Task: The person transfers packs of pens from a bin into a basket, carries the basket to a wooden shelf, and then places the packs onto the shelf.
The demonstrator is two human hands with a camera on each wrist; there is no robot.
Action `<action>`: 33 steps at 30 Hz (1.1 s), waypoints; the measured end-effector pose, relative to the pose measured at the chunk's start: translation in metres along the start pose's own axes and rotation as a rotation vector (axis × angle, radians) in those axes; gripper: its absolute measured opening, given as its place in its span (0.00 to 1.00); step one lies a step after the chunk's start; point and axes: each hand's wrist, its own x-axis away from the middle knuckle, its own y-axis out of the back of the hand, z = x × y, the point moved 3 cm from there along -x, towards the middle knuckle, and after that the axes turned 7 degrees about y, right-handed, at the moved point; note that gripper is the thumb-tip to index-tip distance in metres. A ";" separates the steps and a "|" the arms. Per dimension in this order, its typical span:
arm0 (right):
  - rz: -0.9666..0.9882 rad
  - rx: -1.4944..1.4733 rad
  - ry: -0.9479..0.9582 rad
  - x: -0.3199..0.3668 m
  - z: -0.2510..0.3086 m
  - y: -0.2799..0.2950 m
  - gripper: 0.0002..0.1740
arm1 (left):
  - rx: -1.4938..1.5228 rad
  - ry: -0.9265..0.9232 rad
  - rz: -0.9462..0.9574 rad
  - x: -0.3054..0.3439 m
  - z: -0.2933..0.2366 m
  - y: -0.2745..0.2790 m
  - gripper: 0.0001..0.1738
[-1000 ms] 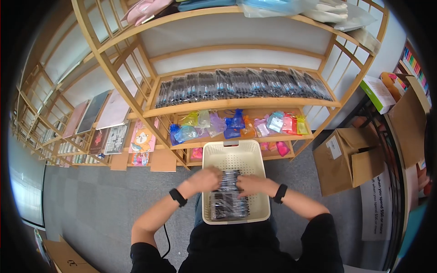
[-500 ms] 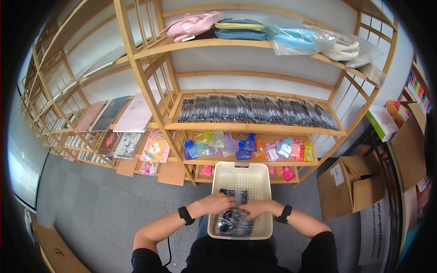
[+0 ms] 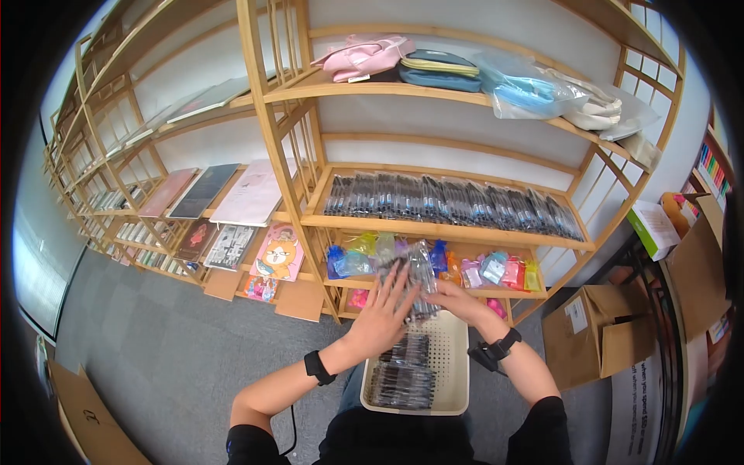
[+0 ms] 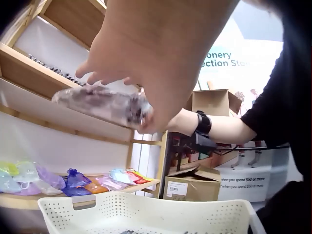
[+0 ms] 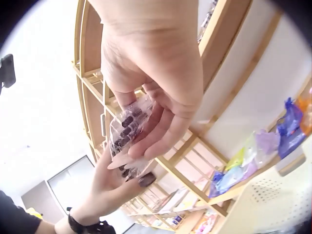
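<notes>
- Since the earlier frames, both hands have risen from the basket, and one clear pack of pens is now up with them.
- The wooden shelf is the largest thing; it bears a row of similar packs, and coloured pouches lie one level below.
- On the wall poster, only the left wrist view shows the parts "onery" and "ection Sto"; on the lower sign one can read "when you spend $50 or more".
- The cream basket stands before the person, with other pen packs lying inside, best seen in the head view.
- The cardboard carton carries a white label with a barcode; its small print is not readable.
- The left hand has its fingers straight and spread apart, laid against the pack in the head view.
- The right hand has its fingers bent and clamped on the pack, which lies between thumb and fingers, above the basket.
- Dark round pen ends show clearly through the plastic in the right wrist view.
</notes>
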 end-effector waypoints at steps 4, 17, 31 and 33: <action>0.008 -0.209 0.022 -0.023 0.025 -0.011 0.19 | -0.004 -0.026 -0.193 -0.020 0.035 0.011 0.38; 0.093 0.083 -0.015 0.028 0.004 0.007 0.19 | -0.129 0.137 -0.409 -0.107 0.174 0.043 0.38; 0.138 0.059 -0.090 0.058 -0.028 0.003 0.19 | -0.066 0.229 0.037 -0.122 0.192 0.027 0.44; 0.134 0.050 -0.085 0.059 -0.035 0.003 0.19 | -0.096 0.205 0.003 -0.119 0.193 0.025 0.44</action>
